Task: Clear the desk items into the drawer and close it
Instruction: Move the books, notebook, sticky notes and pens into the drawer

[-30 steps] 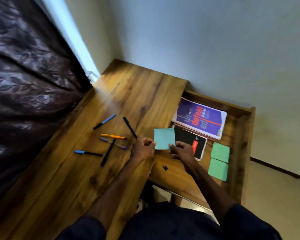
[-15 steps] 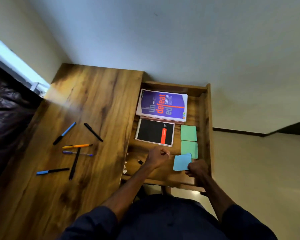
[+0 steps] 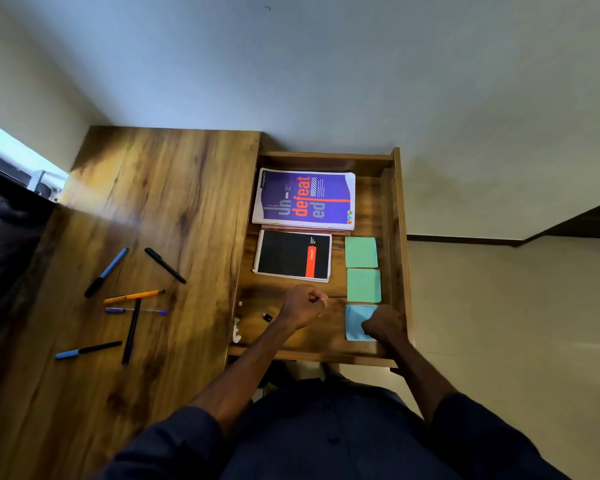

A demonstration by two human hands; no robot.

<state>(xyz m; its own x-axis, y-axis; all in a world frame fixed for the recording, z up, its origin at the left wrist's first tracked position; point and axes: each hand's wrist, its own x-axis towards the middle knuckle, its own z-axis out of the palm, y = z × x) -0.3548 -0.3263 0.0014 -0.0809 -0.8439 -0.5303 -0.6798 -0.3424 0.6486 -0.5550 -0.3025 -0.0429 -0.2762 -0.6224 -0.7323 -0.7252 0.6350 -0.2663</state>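
Observation:
The wooden drawer [image 3: 400,216] stands open to the right of the desk [image 3: 160,188]. Inside lie a purple book [image 3: 303,199], a black notebook [image 3: 291,256] and two green sticky pads [image 3: 361,252]. A blue sticky pad [image 3: 354,323] lies flat at the drawer's front right, and my right hand [image 3: 383,325] rests on it with fingers curled. My left hand [image 3: 303,304] hovers over the drawer's middle as a loose fist, holding nothing visible. Several pens [image 3: 132,296] remain on the desk top.
A small black clip [image 3: 266,317] and white scraps [image 3: 237,329] lie at the drawer's front left. A dark curtain [image 3: 4,244] hangs at the left edge. The wall is behind, and pale floor lies to the right.
The blue pad went from above the desk edge to the drawer's front right, carried by my right hand, and now lies flat. My left hand let go of it and moved over the drawer.

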